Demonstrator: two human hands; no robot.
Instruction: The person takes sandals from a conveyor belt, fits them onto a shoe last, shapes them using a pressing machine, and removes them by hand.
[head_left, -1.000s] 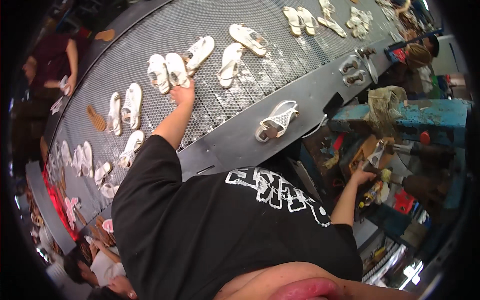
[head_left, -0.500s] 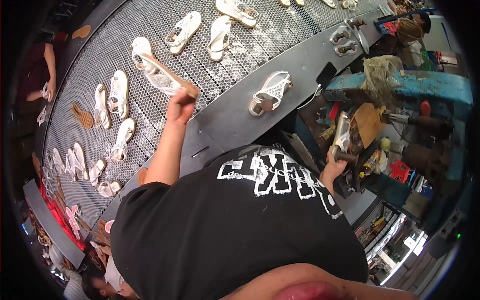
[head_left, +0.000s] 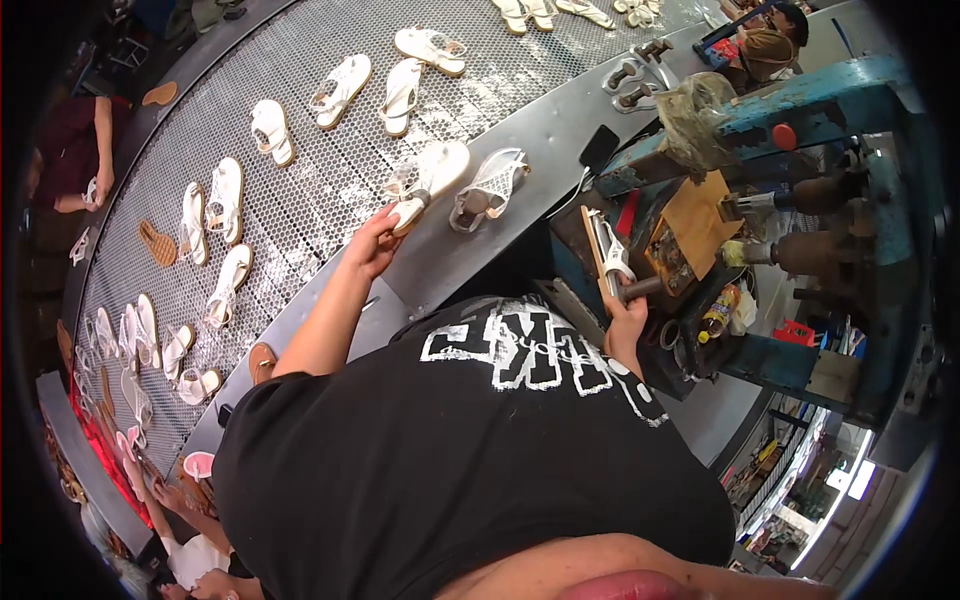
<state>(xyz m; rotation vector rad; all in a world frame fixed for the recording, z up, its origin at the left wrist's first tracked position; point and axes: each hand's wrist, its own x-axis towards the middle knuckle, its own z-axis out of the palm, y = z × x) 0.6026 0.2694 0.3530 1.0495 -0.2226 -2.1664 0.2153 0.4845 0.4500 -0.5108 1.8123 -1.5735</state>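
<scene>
Sandal (head_left: 428, 182), white, clamped by its heel in my left hand (head_left: 373, 243), long axis pointing far-right above the mesh conveyor (head_left: 300, 150); earlier it was raised further left. My right hand (head_left: 627, 312) now grips a second sandal (head_left: 606, 255), upright, at the blue machine (head_left: 800, 110).

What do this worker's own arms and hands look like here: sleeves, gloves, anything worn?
Both forearms are bare. The left hand and right hand wear no gloves, and no watch or rings show. Short sleeves of a black T-shirt with white lettering end above the elbows.
</scene>
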